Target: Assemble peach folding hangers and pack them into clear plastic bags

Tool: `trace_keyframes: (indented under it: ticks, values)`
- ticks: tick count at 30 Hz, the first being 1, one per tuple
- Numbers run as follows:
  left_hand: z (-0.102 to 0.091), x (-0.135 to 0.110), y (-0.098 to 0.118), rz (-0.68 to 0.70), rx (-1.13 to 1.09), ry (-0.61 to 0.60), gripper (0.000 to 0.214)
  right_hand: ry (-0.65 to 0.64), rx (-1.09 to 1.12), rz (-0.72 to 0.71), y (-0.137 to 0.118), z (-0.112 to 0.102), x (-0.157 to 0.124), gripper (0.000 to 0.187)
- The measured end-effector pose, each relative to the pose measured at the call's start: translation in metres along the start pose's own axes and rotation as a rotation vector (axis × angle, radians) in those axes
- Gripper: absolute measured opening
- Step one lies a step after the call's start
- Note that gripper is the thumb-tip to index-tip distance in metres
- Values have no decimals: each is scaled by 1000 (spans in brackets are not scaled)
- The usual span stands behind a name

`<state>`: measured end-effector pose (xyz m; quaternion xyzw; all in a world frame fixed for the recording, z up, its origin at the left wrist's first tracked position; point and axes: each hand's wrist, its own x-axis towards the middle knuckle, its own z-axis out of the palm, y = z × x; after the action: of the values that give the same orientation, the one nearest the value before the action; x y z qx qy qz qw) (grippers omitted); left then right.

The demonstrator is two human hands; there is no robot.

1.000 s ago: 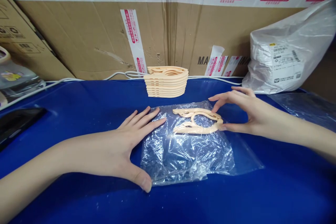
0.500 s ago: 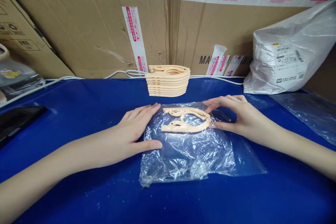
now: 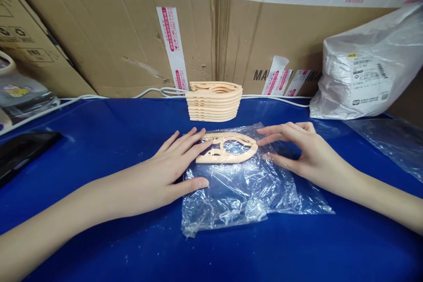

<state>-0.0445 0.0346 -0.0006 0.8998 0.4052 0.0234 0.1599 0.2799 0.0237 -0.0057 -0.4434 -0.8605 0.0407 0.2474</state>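
A beige folding hanger (image 3: 243, 157), folded up, lies flat at the middle of a clear plastic bag (image 3: 228, 198); I cannot tell whether it is inside the bag or on top. My left hand (image 3: 178, 165) rests open on the bag's left part, its fingers spread and a fingertip over the hanger's left end. At the hanger's rounded right end is my right hand (image 3: 300, 150), thumb and fingers curved but apart, fingertips close to or touching the hanger's tip. Behind the bag stands a neat stack of similar beige hangers (image 3: 214, 105).
Cardboard boxes (image 3: 125, 39) wall off the back of the blue table (image 3: 139, 246). A white cable (image 3: 274, 100) runs along them. A white wrapped parcel (image 3: 360, 70) sits at back right, with another clear plastic bag (image 3: 390, 141) before it. A black phone-like device (image 3: 26, 152) lies left.
The hanger has shifted a little left relative to the bag, toward my left hand. My left fingers have spread and now overlap its left end. The view has shifted slightly.
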Motion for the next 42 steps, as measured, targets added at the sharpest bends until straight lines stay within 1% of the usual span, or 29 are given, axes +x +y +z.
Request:
trace_keyframes:
  ticks: [2, 4, 9, 12, 14, 16, 18, 20, 23, 25, 30, 33, 37, 40, 42]
  values:
    - [0, -1, 0, 27, -3, 29, 74, -49, 5, -24, -2, -2, -1, 25]
    - [0, -1, 0, 25, -14, 40, 75, -96, -4, -43, -4, -4, -1, 27]
    - [-1, 4, 2, -73, -31, -43, 75, -205, 28, -64, -5, -5, 0, 38]
    - [-2, 5, 2, -116, -74, -71, 82, -227, 51, -69, -2, -3, 0, 43]
    - [-4, 6, 2, -139, -129, -59, 86, -238, 55, -76, -1, -1, 0, 46]
    - [-5, 7, 0, -133, -178, -10, 79, -245, 45, -80, 0, -1, 0, 48]
    - [-6, 8, -1, -108, -208, 69, 68, -240, 25, -83, -1, -1, 0, 50]
    - [-6, 9, -4, -93, -200, 144, 65, -219, 2, -83, -2, -2, -1, 47]
    - [-8, 10, -7, -109, -128, 230, 73, -179, -24, -82, -2, -3, -1, 41]
    - [-10, 10, -9, -113, -88, 265, 77, -173, -30, -90, -2, -3, -1, 42]
    - [-11, 11, -12, -81, -107, 274, 79, -194, -54, -149, -4, -3, -2, 46]
    - [-10, 11, -12, -76, -120, 262, 77, -174, -52, -149, -5, -3, -4, 45]
    - [-9, 9, -8, -63, -97, 236, 72, -86, -28, -88, -4, -2, -5, 37]
    - [-10, 8, -6, -59, -111, 222, 68, -68, -70, -35, -1, -2, -5, 33]
    - [-11, 8, -4, -68, -124, 208, 66, -59, -98, 9, 1, -3, -4, 35]
